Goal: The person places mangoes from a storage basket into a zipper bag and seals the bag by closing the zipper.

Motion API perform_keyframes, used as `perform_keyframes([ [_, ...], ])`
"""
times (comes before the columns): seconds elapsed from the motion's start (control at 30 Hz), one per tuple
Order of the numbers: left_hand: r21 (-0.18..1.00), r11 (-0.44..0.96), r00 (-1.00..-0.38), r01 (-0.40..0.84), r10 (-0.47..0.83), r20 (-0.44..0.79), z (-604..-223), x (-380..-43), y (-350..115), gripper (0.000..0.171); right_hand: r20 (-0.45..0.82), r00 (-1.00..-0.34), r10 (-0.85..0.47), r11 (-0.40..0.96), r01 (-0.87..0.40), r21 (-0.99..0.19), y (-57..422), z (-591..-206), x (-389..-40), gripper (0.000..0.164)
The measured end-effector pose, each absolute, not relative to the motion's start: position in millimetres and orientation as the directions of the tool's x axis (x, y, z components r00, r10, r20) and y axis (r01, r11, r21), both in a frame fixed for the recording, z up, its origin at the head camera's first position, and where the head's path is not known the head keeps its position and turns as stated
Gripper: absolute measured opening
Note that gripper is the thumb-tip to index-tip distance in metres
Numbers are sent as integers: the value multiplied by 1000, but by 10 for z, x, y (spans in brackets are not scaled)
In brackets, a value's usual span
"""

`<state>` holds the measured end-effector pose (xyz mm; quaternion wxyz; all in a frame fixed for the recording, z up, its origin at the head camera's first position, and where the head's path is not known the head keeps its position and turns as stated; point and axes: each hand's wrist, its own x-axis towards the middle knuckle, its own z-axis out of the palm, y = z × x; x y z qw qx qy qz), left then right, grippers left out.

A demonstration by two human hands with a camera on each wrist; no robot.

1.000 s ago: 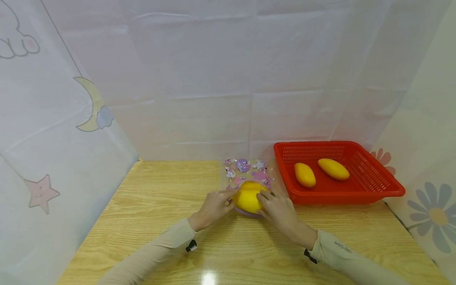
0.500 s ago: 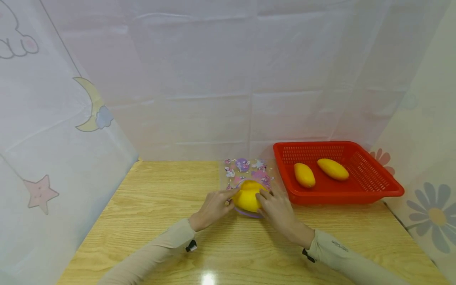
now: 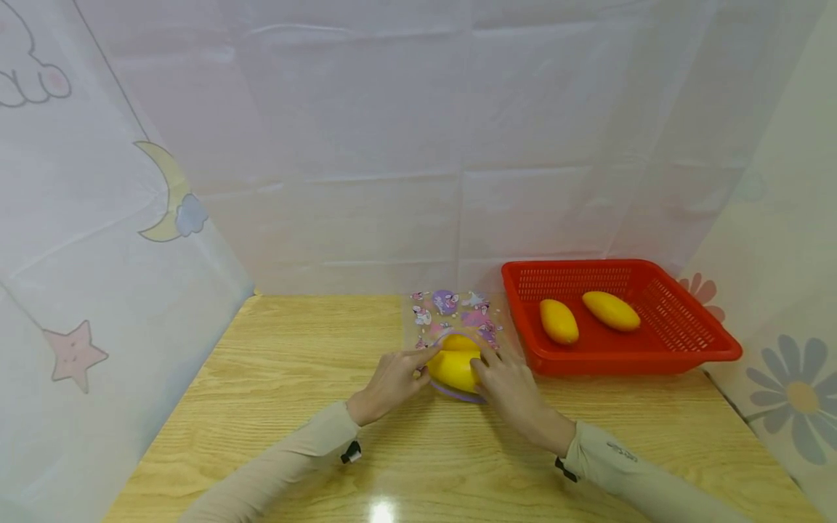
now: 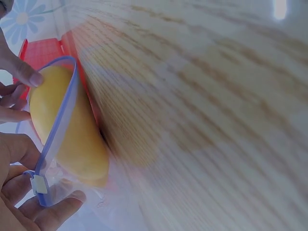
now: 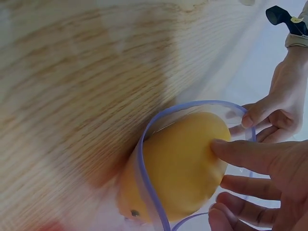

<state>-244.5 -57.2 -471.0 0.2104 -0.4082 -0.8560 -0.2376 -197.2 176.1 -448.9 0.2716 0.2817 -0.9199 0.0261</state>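
Note:
A yellow mango (image 3: 453,372) lies at the mouth of a clear zip bag (image 3: 447,303) printed with pink and purple figures. Behind it in the head view, a second yellow shape (image 3: 461,342) shows inside the bag. My left hand (image 3: 395,378) pinches the purple-edged opening at its left corner, beside the white zip slider (image 4: 39,184). From the right, my right hand (image 3: 513,385) grips the mango, its thumb (image 5: 240,153) pressed on the skin and its other fingers along the side. The purple rim (image 5: 147,178) loops around the fruit.
A red plastic basket (image 3: 628,356) stands at the right behind the right hand, holding two mangoes (image 3: 559,322). The wooden table (image 3: 294,341) meets a pale sheet (image 3: 360,181) at the back. Patterned sheets hang at both sides.
The mango at the bag's mouth has shifted slightly, and more of the far purple rim and the yellow shape behind shows. The right fingers have moved a little; the left hand stays in place.

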Motion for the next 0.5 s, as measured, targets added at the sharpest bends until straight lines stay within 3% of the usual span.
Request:
perform_keyframes([
  [0.5,221,527,-546,821,610,575,-4713,-2429,-560,54,509,-678,-530,831,-537,149,1777,-4527,-1989,44],
])
